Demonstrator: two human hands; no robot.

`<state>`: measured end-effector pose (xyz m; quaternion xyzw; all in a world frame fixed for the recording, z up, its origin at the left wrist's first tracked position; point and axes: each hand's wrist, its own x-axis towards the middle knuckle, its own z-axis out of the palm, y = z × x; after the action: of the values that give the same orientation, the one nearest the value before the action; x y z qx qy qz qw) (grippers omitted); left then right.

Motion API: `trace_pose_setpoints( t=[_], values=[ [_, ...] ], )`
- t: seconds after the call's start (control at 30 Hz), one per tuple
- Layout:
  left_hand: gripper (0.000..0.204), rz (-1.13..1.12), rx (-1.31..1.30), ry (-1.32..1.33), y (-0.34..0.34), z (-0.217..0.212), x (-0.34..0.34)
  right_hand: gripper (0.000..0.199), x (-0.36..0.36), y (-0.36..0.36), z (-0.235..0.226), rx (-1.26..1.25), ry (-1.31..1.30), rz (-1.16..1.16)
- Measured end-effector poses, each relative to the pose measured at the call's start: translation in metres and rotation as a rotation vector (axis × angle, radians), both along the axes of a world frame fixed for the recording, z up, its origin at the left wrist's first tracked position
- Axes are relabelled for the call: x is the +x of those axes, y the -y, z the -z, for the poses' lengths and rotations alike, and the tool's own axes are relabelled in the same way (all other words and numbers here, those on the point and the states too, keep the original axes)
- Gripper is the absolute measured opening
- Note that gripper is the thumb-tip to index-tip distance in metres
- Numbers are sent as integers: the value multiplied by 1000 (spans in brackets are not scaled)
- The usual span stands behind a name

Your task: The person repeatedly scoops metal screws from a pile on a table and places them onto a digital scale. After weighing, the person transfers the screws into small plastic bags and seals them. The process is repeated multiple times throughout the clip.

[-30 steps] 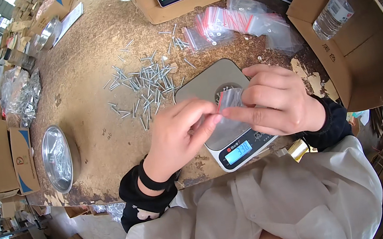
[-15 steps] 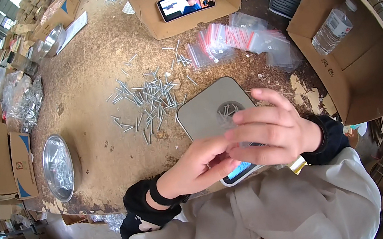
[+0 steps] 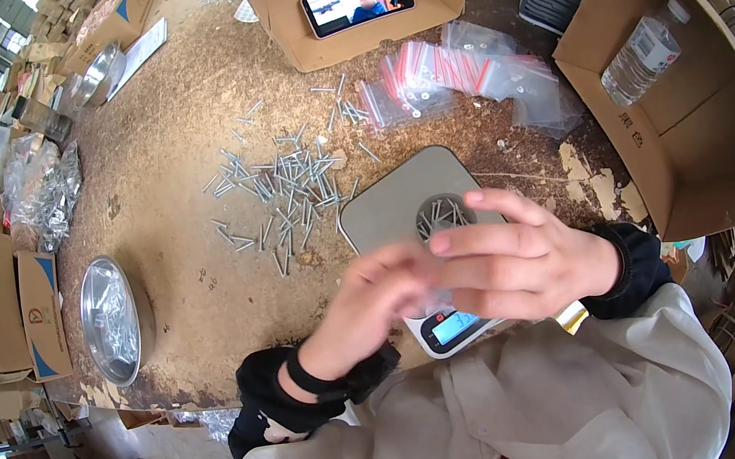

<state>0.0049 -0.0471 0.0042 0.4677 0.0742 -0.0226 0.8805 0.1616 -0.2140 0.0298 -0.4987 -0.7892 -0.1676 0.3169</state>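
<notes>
My left hand (image 3: pixel 379 298) is smeared by motion, with its fingers bent against the fingertips of my right hand (image 3: pixel 513 256). The right hand's fingers are stretched and apart, and its thumb is hidden. A small translucent patch, perhaps clear plastic (image 3: pixel 439 301), shows between the hands; its hold is unclear. Both hands hover over the near part of a digital scale (image 3: pixel 396 197) with a lit blue display (image 3: pixel 454 324). On its plate sits a round dish holding several screws (image 3: pixel 441 214), partly covered by my right fingers. A loose pile of silver screws (image 3: pixel 287 185) lies left of the scale.
Small clear zip bags with red strips (image 3: pixel 448 70) lie beyond the scale. A phone (image 3: pixel 359 3) leans in an open carton (image 3: pixel 309 52). Another carton (image 3: pixel 681 157) with a water bottle (image 3: pixel 645 57) stands right. A metal bowl (image 3: pixel 90 325) holding clear plastic sits left.
My left hand has shifted up and slightly left. More of the scale's display and of the screws in the dish now shows. The screw pile looks the same.
</notes>
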Motion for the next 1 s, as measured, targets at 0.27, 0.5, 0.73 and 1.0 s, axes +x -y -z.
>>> trace_pose_setpoints(
  t=[0.27,0.5,0.73,1.0],
  values=[
    [16,-78,582,239,-13,-8,3,10,1,3,-1,-43,6,7],
    [86,76,604,447,3,-6,6,8,0,3,-3,-62,-101,-148],
    [77,141,611,424,7,-3,4,7,-4,4,0,-65,-105,-187],
    [52,-341,910,420,-2,0,2,51,15,3,-4,-153,-155,60]
  ],
)
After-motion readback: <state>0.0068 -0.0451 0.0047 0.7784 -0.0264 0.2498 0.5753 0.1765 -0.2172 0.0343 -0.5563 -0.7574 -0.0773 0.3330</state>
